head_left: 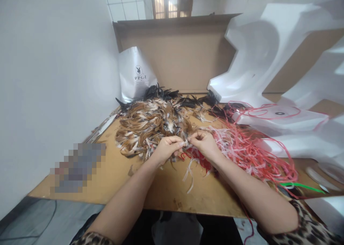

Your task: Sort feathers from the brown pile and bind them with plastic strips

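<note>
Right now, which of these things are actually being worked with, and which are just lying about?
In use:
left hand
right hand
feather pile
red and white strings

Lying about:
white bag
foam packing
cardboard sheet
green strip

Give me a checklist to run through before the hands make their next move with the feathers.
1. Left hand pinching something small at its fingertips: ok.
2. Right hand meeting it fingertip to fingertip: ok.
3. What is pinched, feather or string: cannot tell.
4. Feather pile close behind the hands: ok.
5. Red string within reach at the right: ok, though tangled.
6. Bare table in front of the hands: ok.
</note>
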Motion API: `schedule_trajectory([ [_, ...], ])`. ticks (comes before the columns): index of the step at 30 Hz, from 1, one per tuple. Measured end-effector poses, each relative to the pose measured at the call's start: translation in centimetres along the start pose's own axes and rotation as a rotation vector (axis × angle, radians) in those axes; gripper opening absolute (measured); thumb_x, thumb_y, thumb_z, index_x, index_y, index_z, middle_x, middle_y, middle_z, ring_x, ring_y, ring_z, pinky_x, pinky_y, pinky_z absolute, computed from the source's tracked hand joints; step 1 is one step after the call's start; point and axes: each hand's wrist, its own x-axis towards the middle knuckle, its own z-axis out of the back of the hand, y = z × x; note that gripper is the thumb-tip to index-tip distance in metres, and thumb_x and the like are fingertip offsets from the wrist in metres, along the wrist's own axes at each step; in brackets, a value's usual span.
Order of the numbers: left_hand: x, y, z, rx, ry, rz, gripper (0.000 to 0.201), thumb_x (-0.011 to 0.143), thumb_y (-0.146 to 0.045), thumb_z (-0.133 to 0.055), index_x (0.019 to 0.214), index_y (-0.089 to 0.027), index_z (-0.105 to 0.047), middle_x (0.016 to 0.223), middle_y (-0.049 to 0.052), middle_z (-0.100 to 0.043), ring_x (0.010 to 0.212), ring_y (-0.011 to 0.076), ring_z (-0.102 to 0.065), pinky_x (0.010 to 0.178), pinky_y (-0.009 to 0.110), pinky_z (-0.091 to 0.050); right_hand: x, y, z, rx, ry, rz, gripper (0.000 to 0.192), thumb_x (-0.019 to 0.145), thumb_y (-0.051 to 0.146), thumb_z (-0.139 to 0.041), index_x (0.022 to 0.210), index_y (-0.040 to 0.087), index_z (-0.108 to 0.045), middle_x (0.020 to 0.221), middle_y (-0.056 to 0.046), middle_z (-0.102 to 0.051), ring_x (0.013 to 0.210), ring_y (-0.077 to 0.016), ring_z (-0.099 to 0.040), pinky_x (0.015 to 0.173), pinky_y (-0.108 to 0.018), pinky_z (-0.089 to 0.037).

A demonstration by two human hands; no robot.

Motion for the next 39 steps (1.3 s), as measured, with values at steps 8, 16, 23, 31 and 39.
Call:
schedule_trajectory([
  [8, 0.2, 0.5, -0.5, -0.035, -0.091, -0.101, 0.022, 0.07, -0.031, -0.057, 0.078, -0.012, -0.063, 0.066, 0.002, -0.056, 0.045, 0.0031, -0.041, 0.044, 0.018, -0.03, 0.1, -0.7, -0.4, 0.271, 0.029, -0.181, 0.01, 0.054, 0.018, -0.063, 0.052, 0.014, -0.054, 0.05, 0.003, -0.054, 0.048, -0.0068, -0.044, 0.052, -0.021, -0.035],
  [16, -0.2, -0.2, -0.8, 0.101, -0.087, -0.128, 0.026, 0.074, -0.033, -0.052, 0.085, -0.011, -0.062, 0.059, 0.004, -0.059, 0.044, 0.0061, -0.046, 0.044, 0.019, -0.035, 0.2, -0.7, -0.6, 0.511, 0.115, -0.312, 0.011, 0.052, 0.016, -0.066, 0.049, 0.014, -0.056, 0.045, 0.003, -0.054, 0.045, -0.0061, -0.046, 0.05, -0.019, -0.035],
  [23, 0.0, 0.1, -1.2, 0.129, -0.136, -0.132, 0.021, 0.072, -0.03, -0.055, 0.075, -0.01, -0.062, 0.06, 0.004, -0.06, 0.052, 0.0085, -0.053, 0.052, 0.02, -0.043, 0.5, -1.2, -0.1, 0.433, 0.222, -0.346, 0.015, 0.054, 0.026, -0.068, 0.056, 0.013, -0.06, 0.056, -0.001, -0.06, 0.053, -0.0082, -0.052, 0.058, -0.022, -0.041],
  [31, 0.8, 1.2, -0.7, 0.031, -0.253, -0.035, 0.018, 0.061, -0.023, -0.065, 0.072, -0.009, -0.062, 0.059, 0.003, -0.061, 0.053, 0.0095, -0.055, 0.054, 0.022, -0.046, 0.7, -0.7, 1.5, -0.156, 0.266, -0.096, 0.025, 0.063, 0.036, -0.061, 0.067, 0.012, -0.063, 0.057, 0.001, -0.057, 0.052, -0.0082, -0.046, 0.054, -0.022, -0.037],
  [39, 0.7, 1.0, -0.8, 0.04, -0.248, 0.003, 0.018, 0.059, -0.021, -0.065, 0.073, -0.01, -0.063, 0.059, 0.003, -0.061, 0.052, 0.0092, -0.055, 0.053, 0.022, -0.045, 0.0, 0.3, 0.7, -0.298, 0.278, 0.063, 0.027, 0.071, 0.038, -0.053, 0.067, 0.012, -0.061, 0.058, -0.001, -0.057, 0.052, -0.0092, -0.046, 0.05, -0.021, -0.035],
])
